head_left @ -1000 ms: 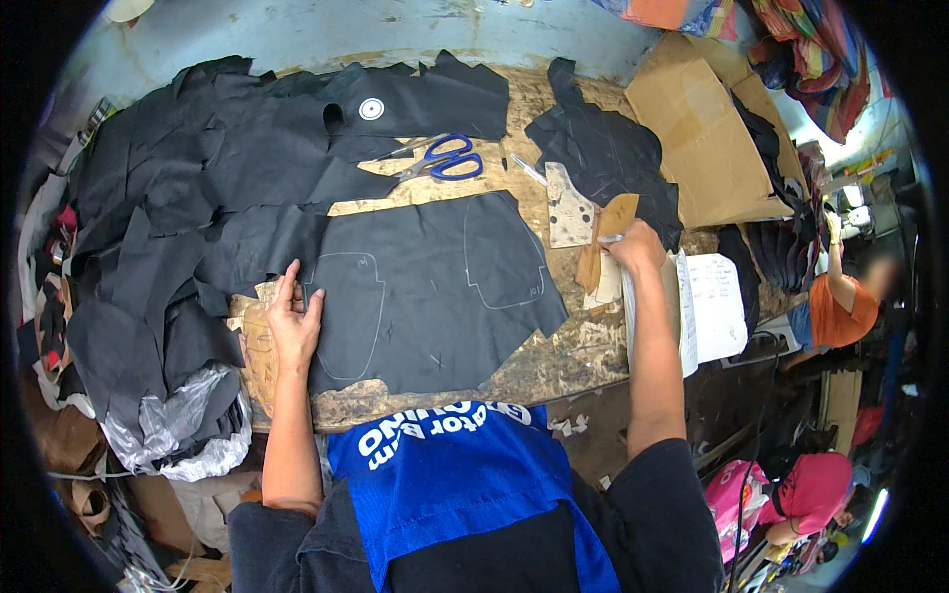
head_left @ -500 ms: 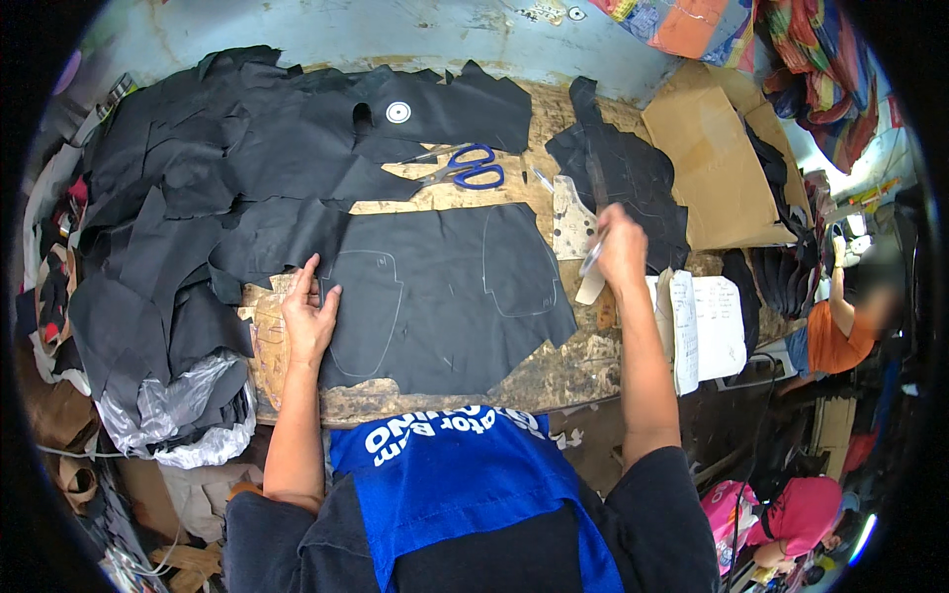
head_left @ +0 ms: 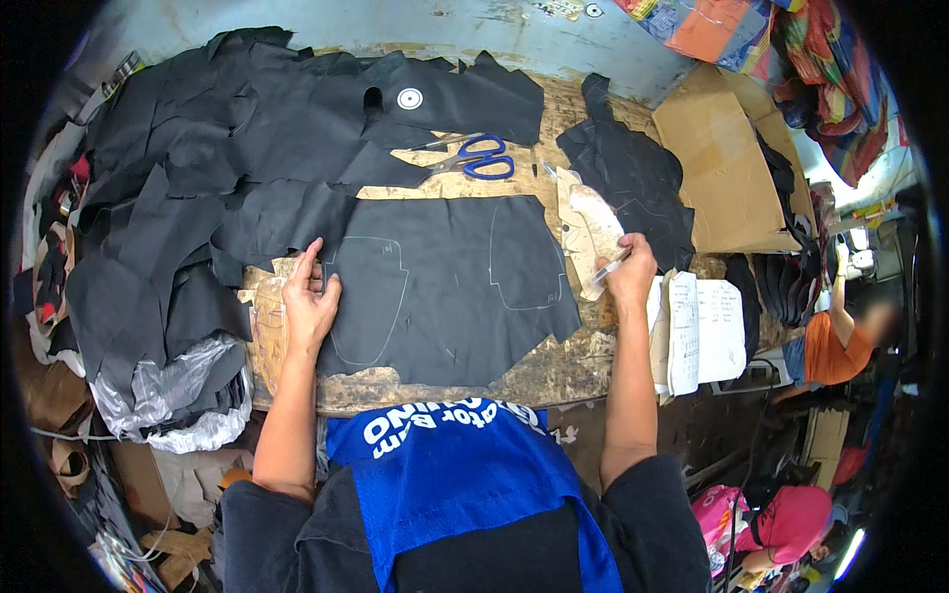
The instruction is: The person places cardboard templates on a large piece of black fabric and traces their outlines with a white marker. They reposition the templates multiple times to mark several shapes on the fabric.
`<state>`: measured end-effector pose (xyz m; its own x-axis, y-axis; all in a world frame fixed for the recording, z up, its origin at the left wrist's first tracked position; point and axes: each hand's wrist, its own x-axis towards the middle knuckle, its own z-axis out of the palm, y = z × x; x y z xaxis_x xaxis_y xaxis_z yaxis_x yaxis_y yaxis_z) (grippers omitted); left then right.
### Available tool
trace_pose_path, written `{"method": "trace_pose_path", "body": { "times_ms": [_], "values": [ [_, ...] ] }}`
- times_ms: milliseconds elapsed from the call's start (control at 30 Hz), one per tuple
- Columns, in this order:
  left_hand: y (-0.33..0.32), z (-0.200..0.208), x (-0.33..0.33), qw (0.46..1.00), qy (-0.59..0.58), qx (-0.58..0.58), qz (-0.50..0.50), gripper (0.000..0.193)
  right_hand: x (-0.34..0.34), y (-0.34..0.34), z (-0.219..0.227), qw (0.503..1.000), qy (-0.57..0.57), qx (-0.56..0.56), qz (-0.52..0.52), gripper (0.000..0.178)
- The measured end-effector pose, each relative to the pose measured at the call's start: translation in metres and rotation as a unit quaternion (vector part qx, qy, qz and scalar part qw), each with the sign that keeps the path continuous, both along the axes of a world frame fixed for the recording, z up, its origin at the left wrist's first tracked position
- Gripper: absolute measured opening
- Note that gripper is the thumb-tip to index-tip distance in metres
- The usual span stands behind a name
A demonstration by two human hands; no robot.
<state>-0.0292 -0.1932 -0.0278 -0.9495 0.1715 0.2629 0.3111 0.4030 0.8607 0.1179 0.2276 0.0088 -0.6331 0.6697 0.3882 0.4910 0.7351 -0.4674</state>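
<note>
Flat across the near middle of the desk (head_left: 565, 372) the black sheet (head_left: 455, 296) is laid, its left edge perhaps being steadied by the left hand (head_left: 311, 298), loosely opened, nothing gripped. By the right hand (head_left: 630, 271) a pen (head_left: 614, 264) is grasped, a pale curved template (head_left: 597, 219) seemingly pinched alongside, likely for easy handling together. Matte and ragged-edged, the sheet is marked with two pale outlines.

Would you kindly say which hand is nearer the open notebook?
Right: the right hand is just up and left of the notebook; the left hand is farther, at the left edge of the black sheet.
</note>
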Motion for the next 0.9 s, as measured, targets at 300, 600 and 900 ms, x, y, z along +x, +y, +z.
{"method": "trace_pose_path", "body": {
  "times_ms": [300, 600, 900],
  "values": [
    [-0.008, -0.004, -0.006, 0.998, -0.037, 0.008, -0.054, 0.055, 0.011, 0.002, 0.018, 0.897, 0.307, -0.314, 0.055, 0.027],
    [-0.011, 0.007, -0.026, 0.993, -0.068, 0.092, -0.031, 0.045, 0.022, -0.073, -0.015, 0.976, -0.006, -0.216, 0.016, 0.033],
    [-0.022, 0.029, -0.044, 0.974, -0.044, 0.22, 0.022, 0.051, 0.014, -0.075, 0.012, 0.967, -0.102, -0.221, 0.072, 0.037]
  ]
}}
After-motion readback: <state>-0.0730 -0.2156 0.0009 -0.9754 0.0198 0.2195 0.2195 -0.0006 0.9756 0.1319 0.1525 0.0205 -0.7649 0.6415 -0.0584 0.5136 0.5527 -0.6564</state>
